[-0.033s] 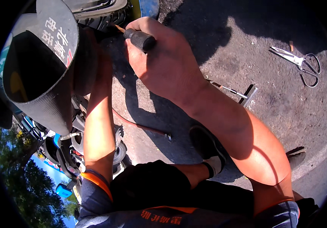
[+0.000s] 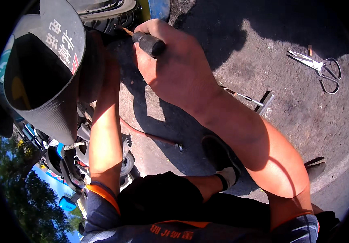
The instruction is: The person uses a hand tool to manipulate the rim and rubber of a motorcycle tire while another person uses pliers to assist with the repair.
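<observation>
My right hand [image 2: 178,60] is closed around the black handle of a screwdriver-like tool [image 2: 150,43]. Its thin brownish shaft points left toward a dark, shaded area beside a black tyre [image 2: 107,18]; where the tip ends is hard to see. My left forearm [image 2: 105,141] reaches up along the right side of a curved grey rubber flap [image 2: 48,117] with white lettering. Deep shadow and the flap hide my left hand, so its fingers do not show.
Scissors [image 2: 318,67] with dark loop handles lie on the paved ground at right. Closer in is a T-shaped metal tool [image 2: 259,101], partly behind my right forearm. A reddish hose [image 2: 150,135] runs between my arms. Motorbike parts [image 2: 67,162] crowd the lower left.
</observation>
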Tool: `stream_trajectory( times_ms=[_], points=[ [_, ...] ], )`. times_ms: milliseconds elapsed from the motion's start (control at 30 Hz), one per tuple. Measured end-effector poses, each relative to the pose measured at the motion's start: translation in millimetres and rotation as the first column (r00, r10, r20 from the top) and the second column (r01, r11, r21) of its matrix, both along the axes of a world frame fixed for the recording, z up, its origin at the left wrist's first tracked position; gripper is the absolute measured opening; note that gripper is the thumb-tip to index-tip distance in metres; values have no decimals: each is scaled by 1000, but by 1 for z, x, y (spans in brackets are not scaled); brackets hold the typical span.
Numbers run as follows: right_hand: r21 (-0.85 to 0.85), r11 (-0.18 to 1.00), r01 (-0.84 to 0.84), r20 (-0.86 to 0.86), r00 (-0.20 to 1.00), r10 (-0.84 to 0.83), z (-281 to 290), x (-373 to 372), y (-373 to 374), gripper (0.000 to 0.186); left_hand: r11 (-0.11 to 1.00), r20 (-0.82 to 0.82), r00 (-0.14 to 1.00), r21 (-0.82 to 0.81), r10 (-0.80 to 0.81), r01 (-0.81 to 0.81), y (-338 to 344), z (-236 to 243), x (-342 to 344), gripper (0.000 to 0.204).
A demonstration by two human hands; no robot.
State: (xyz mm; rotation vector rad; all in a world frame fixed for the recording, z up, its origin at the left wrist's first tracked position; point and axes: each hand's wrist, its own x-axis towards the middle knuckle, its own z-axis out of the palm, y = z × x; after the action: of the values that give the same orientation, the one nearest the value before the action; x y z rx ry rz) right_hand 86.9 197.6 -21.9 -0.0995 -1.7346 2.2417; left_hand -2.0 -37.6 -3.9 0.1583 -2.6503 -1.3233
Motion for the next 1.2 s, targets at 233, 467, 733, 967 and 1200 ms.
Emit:
stream_trajectory(
  times_ms=[233, 467, 733, 967, 1200],
  points=[
    [14, 999, 31, 1, 1000, -31, 6, -2, 2, 13, 976, 89, 986, -178, 139, -122, 42, 17, 4, 60],
    [50, 999, 15, 10, 1000, -15, 9, -2, 5, 14, 994, 25, 998, -100, 51, -48, -30, 2, -6, 64],
    [153, 988, 8, 31, 999, -12, 8, -4, 12, 16, 999, 22, 1000, -51, 8, -7, -36, -8, -9, 62],
    [195, 973, -121, 8, 993, 122, 9, -16, 30, 21, 956, -65, 986, -264, -151, 129, -30, -2, -8, 57],
    [567, 784, -251, 105, 967, 234, 27, -32, 53, 26, 834, -60, 989, -547, -132, 78, 40, 22, 7, 44]
  ],
)
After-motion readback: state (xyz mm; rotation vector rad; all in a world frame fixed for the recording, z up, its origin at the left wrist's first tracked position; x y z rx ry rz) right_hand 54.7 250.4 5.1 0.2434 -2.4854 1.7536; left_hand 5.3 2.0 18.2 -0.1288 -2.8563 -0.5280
